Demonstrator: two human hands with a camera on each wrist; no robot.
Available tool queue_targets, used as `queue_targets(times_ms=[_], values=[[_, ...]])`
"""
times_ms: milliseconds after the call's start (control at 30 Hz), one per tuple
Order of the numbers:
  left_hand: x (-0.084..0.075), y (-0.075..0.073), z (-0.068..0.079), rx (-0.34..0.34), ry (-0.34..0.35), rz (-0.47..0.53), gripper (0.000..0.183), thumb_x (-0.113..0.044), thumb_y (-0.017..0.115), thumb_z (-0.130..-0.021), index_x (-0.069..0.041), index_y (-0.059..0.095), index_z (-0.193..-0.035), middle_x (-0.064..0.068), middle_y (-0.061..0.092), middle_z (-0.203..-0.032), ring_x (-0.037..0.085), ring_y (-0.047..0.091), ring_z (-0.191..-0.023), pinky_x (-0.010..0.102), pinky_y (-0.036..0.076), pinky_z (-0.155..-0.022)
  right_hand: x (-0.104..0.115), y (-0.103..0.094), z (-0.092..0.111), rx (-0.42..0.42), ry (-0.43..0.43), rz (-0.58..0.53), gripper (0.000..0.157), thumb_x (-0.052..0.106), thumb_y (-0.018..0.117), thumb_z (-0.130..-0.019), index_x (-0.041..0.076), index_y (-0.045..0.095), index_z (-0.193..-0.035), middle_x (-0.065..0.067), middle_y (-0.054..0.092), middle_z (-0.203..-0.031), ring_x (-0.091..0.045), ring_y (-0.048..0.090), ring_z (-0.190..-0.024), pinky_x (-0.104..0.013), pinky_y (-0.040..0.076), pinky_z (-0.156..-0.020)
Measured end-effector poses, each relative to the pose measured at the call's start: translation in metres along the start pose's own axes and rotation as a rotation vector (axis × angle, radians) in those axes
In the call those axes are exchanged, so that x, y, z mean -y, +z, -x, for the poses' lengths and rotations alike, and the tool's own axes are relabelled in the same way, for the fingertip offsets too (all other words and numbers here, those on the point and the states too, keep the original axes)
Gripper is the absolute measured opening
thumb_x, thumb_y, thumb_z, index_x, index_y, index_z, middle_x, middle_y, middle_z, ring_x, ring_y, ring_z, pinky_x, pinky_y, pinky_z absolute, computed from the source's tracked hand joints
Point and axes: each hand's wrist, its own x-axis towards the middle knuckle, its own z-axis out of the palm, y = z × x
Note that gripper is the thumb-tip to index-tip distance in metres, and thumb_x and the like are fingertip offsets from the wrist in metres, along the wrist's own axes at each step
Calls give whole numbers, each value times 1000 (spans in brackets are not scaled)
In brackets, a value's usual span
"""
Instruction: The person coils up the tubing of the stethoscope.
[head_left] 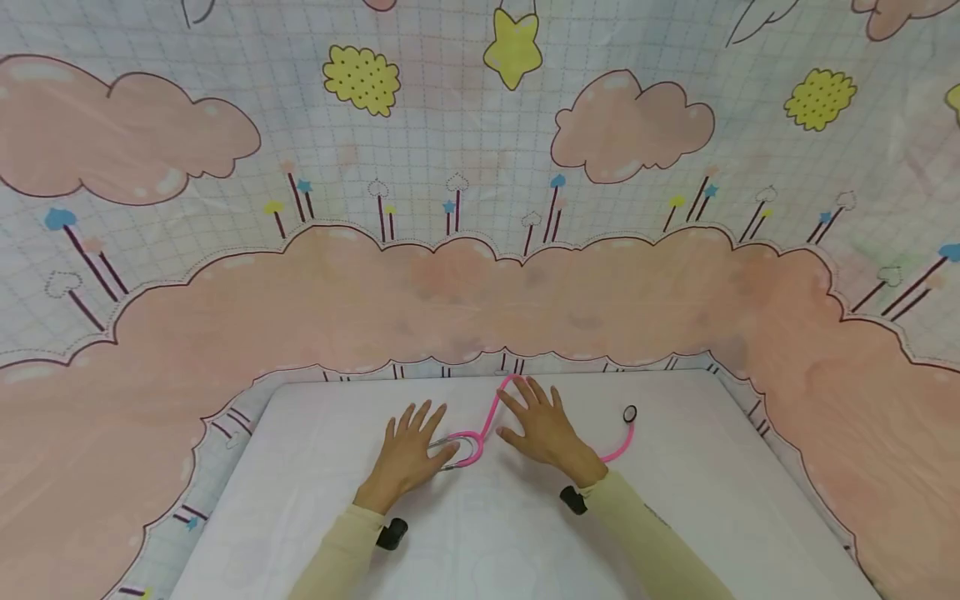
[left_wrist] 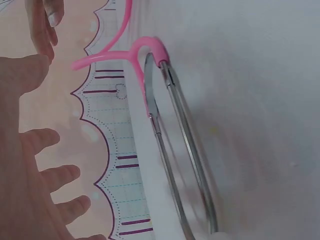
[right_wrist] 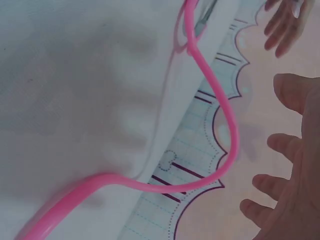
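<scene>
A pink stethoscope [head_left: 491, 414] lies across the white table, its tubing bending up toward the far edge. Its metal ear tubes [left_wrist: 187, 135] fill the middle of the left wrist view. My left hand [head_left: 408, 454], fingers spread, hovers over the ear tubes and hides part of them in the head view. The right hand [head_left: 543, 429] is spread as well, over the tubing [right_wrist: 227, 115], and covers its middle stretch. To the right of that hand the round chest piece [head_left: 630, 413] shows at the tube's end. Neither hand grips anything.
The white table [head_left: 300, 500] ends at a patterned cloth [head_left: 480, 292] with clouds and stars, which rises behind it and along both sides. A black wrist camera [head_left: 392, 534] sits at the left wrist and another camera [head_left: 573, 500] at the right.
</scene>
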Motion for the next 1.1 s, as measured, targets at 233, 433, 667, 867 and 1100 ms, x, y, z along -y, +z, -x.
queue_targets(times_ms=[233,433,667,867,1100], values=[[4,9,3,6,-13,15,70,-52,58,-92,-18,40,-151,15,39,-155,41,30,-145,66,22,-113,2,6,-3,-62,-92,39,59,44,64,-92,22,49,-144,-12,40,-154,-37,32,-145,-67,29,-109],[7,15,5,4,-18,20,70,-48,62,-90,-16,43,-149,15,45,-150,41,36,-141,64,26,-111,4,12,-6,-59,-121,76,54,42,66,-92,24,53,-141,-9,41,-153,-32,34,-145,-64,29,-112],[10,20,9,8,-11,2,69,-44,68,-88,-14,47,-146,16,49,-146,41,38,-138,64,29,-110,6,15,-8,-33,-143,75,52,38,69,-91,23,55,-139,-7,43,-152,-29,35,-144,-61,27,-115],[13,25,10,11,-12,-8,65,-41,72,-86,-13,52,-140,15,52,-142,40,40,-137,63,33,-107,6,20,-14,-44,-181,113,48,36,70,-90,22,58,-135,-7,48,-147,-28,40,-140,-57,29,-116],[14,26,12,16,-23,10,64,-37,76,-84,-12,53,-139,15,55,-139,39,43,-133,60,36,-105,7,25,-21,-66,-241,108,42,24,74,-87,19,63,-127,-7,54,-137,-27,45,-135,-52,30,-116]])
